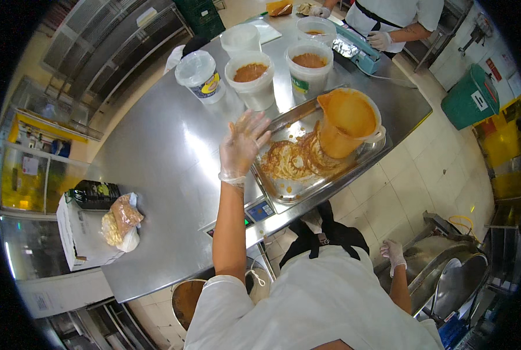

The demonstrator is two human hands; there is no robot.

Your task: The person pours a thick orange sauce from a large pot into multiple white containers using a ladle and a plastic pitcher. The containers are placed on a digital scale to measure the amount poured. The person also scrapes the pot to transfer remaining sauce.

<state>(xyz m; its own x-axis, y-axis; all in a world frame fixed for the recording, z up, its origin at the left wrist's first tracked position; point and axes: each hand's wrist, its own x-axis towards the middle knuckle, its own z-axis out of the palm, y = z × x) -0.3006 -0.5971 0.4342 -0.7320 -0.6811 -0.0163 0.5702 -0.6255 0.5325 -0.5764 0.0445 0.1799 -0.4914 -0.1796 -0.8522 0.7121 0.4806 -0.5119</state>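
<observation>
My left hand [242, 142], in a clear glove, is raised with spread fingers over the steel table, near the metal tray's left edge, and holds nothing. The tray [289, 196] is smeared with orange-brown sauce. On it stands an orange-stained plastic measuring jug [347, 124]. Behind are plastic buckets, two of them [250, 83] [309, 65] plainly holding brown-orange contents. A digital scale's display panel [260, 211] shows by my left forearm. My right hand [393, 253], also gloved, hangs low at the right beside a large steel kettle [431, 262], fingers loosely curled, with nothing visible in it.
A white box [83, 240] with a dark bottle [96, 194] and bagged ingredients [127, 212] is at the table's left end. A co-worker's gloved hand [379, 40] is at a blue-green device [358, 52] across the table. A sauce-stained bucket [188, 302] stands below the near edge; a green bin [469, 98] is at right.
</observation>
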